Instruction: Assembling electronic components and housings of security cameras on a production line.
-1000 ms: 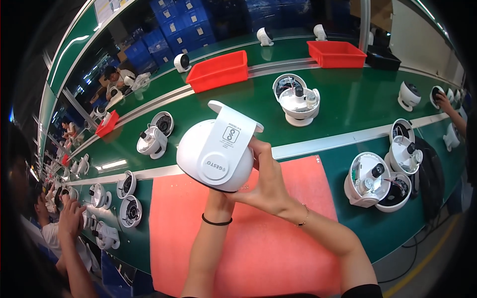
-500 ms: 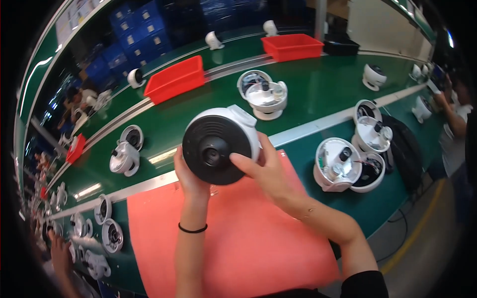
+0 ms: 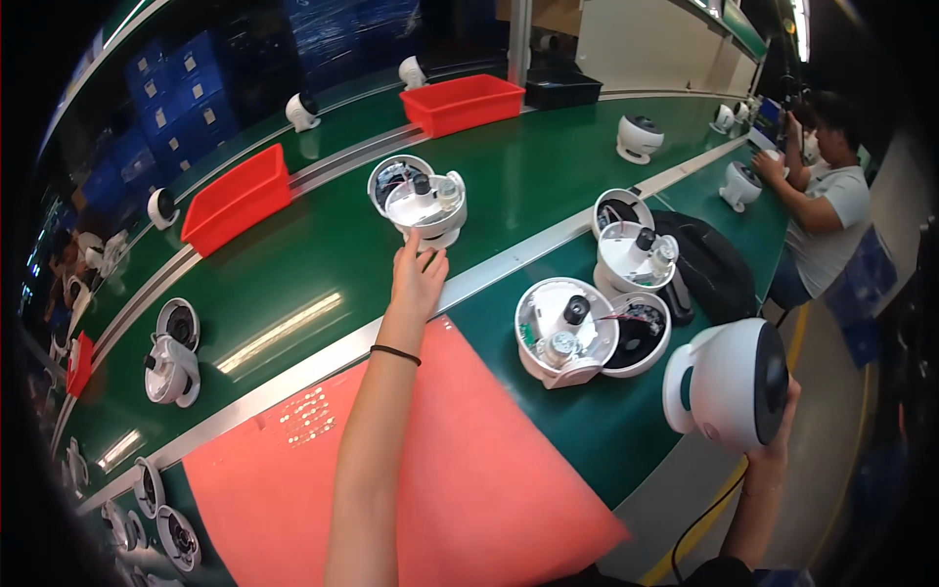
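At the right, off the table's edge, my right hand is closed round a white round-bodied camera with a black front face and a white foot. Its fingers are mostly hidden behind the camera. My left hand reaches over the metal rail to an opened white camera on the green belt. The fingers are bent at that camera's base, with one fingertip up against it. Its rear cover hangs open beside the shell, showing wires, a black lens barrel and a small clear-topped round part.
A pink mat covers the near table. Right of it stand two more opened cameras and a black bag. Red bins line the belt's far side. A person works at the far right.
My right hand has carried the black-faced camera from above the mat to the far right. My left hand has let go of it and moved forward to the opened camera on the belt.
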A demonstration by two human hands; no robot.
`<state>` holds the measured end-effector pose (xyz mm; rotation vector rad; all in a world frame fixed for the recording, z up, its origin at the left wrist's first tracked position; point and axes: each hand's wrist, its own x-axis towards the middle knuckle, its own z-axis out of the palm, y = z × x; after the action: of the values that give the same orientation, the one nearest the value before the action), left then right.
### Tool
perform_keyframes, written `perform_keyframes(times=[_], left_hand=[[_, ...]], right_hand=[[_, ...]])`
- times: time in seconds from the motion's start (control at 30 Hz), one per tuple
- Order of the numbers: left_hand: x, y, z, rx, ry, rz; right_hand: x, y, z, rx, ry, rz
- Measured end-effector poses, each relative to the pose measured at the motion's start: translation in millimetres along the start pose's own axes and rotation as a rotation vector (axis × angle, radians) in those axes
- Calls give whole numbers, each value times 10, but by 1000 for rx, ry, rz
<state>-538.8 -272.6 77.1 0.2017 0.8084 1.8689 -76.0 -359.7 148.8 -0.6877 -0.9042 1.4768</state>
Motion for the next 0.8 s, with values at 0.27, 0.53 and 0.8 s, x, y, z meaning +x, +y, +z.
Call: perform_keyframes(times=[0.27, 0.53, 0.8], left_hand=[[194, -109, 290, 13, 7, 210], [465, -207, 339, 12, 52, 221], [-424, 463, 167, 281, -1, 107]], right_hand=[[428, 262, -228, -138, 42, 333], [695, 336, -159, -390, 177, 380], [440, -25, 298, -1163, 155, -408]])
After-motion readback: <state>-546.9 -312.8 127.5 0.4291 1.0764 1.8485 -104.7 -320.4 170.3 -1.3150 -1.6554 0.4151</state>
